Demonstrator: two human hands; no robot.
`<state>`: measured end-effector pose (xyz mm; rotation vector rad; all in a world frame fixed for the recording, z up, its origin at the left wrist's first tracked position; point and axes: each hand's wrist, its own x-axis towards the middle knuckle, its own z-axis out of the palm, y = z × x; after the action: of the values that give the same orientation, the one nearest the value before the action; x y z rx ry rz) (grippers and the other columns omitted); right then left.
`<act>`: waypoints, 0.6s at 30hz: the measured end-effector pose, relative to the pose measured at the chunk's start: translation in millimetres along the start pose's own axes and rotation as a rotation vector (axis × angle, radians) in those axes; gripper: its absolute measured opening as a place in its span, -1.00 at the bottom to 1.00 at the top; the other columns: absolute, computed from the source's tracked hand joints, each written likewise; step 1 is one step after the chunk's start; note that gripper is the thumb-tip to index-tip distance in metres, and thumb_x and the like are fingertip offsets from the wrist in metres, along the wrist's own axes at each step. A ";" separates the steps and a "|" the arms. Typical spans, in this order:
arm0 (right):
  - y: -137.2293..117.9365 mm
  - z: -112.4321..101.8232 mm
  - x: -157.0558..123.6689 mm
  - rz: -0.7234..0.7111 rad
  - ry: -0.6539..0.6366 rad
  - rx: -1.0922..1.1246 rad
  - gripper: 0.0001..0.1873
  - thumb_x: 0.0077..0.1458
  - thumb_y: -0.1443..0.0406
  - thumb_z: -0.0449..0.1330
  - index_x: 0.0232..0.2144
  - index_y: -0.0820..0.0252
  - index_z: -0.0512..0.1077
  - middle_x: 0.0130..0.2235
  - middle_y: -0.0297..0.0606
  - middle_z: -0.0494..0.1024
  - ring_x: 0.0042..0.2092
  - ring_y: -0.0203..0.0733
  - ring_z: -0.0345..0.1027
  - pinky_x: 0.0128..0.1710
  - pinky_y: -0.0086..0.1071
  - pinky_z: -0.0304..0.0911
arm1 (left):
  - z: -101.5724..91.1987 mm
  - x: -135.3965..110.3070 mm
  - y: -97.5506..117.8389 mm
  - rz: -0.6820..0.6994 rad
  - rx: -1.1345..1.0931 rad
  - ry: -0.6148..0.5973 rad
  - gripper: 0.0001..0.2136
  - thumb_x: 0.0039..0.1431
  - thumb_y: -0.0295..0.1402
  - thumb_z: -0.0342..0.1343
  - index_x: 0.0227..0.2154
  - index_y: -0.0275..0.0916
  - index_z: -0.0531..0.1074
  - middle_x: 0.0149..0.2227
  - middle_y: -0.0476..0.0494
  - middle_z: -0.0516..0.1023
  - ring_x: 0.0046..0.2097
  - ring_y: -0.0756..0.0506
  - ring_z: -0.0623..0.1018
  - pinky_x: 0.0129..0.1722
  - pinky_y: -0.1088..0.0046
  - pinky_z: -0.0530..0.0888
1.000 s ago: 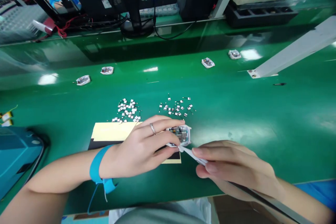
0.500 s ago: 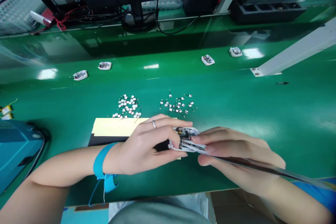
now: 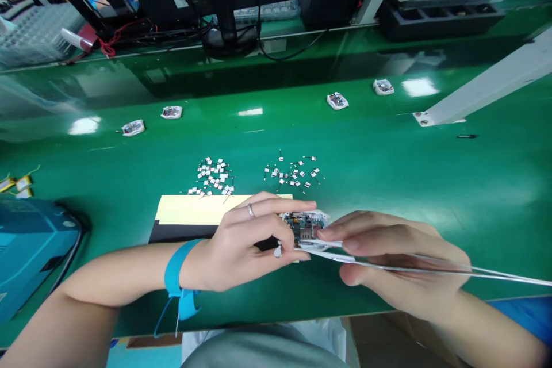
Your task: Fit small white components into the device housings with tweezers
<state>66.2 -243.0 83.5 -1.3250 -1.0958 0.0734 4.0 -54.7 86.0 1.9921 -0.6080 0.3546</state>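
My left hand [image 3: 248,241], with a ring and a blue wrist strap, grips a small white device housing [image 3: 322,218] by its left side. Inside the housing an exposed circuit board [image 3: 295,221] faces up, partly covered by my fingers. My right hand [image 3: 397,250] is closed on a pair of metal tweezers [image 3: 342,257]. Their tips reach the lower edge of the housing; whether they pinch any part there I cannot tell. Below my left hand's fingers a small white piece [image 3: 278,251] shows at the housing's corner.
Small white parts with black leads lie in a left pile [image 3: 213,175] and a right pile [image 3: 295,172]. A yellow sheet [image 3: 190,209] lies partly under my left arm. Farther back are several open housings [image 3: 337,101]. A white post [image 3: 487,80] stands right, a blue machine [image 3: 34,253] left.
My right hand has shifted slightly right and turned the tweezers, so both their arms now show apart. More of the circuit board is visible. The whole view has shifted a little.
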 end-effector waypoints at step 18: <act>-3.7 5.1 -0.3 0.008 0.087 -0.040 -0.74 -0.20 0.60 0.25 -0.37 0.38 0.41 -0.33 -0.11 0.52 -0.29 -0.18 0.43 -0.35 -0.40 0.43 | 0.4 2.2 -4.1 0.068 0.025 -0.009 -0.92 -0.08 -0.45 0.20 -0.51 -0.35 0.43 -0.17 -0.36 0.47 -0.32 -0.04 0.50 -0.33 0.43 0.42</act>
<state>60.7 -240.6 85.6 -1.3560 -1.0229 -0.0010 8.1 -54.1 83.8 2.0018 -0.6809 0.3964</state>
